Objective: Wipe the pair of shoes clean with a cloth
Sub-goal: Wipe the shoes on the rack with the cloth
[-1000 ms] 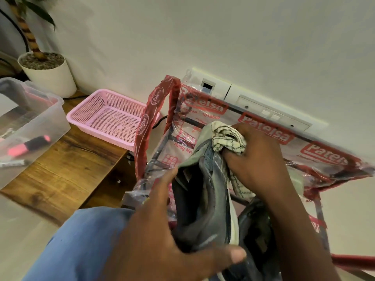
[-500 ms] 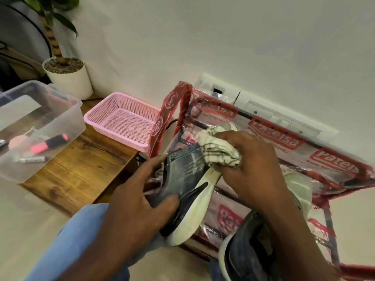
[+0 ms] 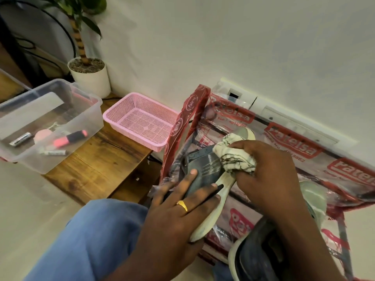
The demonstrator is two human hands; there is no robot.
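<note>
My left hand (image 3: 182, 207) grips a dark grey shoe (image 3: 205, 169) with a pale sole, held on its side above a plastic-wrapped rack. My right hand (image 3: 267, 175) holds a bunched cream cloth (image 3: 233, 157) with dark stripes and presses it against the shoe's upper near the sole. The second dark shoe (image 3: 253, 258) of the pair lies at the bottom right, partly hidden under my right forearm.
The rack (image 3: 304, 157) in red-printed plastic wrap leans by the wall. A pink mesh basket (image 3: 142, 120), a clear tub (image 3: 48, 122) with markers and a potted plant (image 3: 89, 76) stand on a low wooden table (image 3: 97, 165). My blue-trousered knee (image 3: 91, 240) is at bottom left.
The shoe has been turned from upright onto its side, sole toward my right hand. The cloth has moved from the shoe's top down onto its side. The view has tilted upward.
</note>
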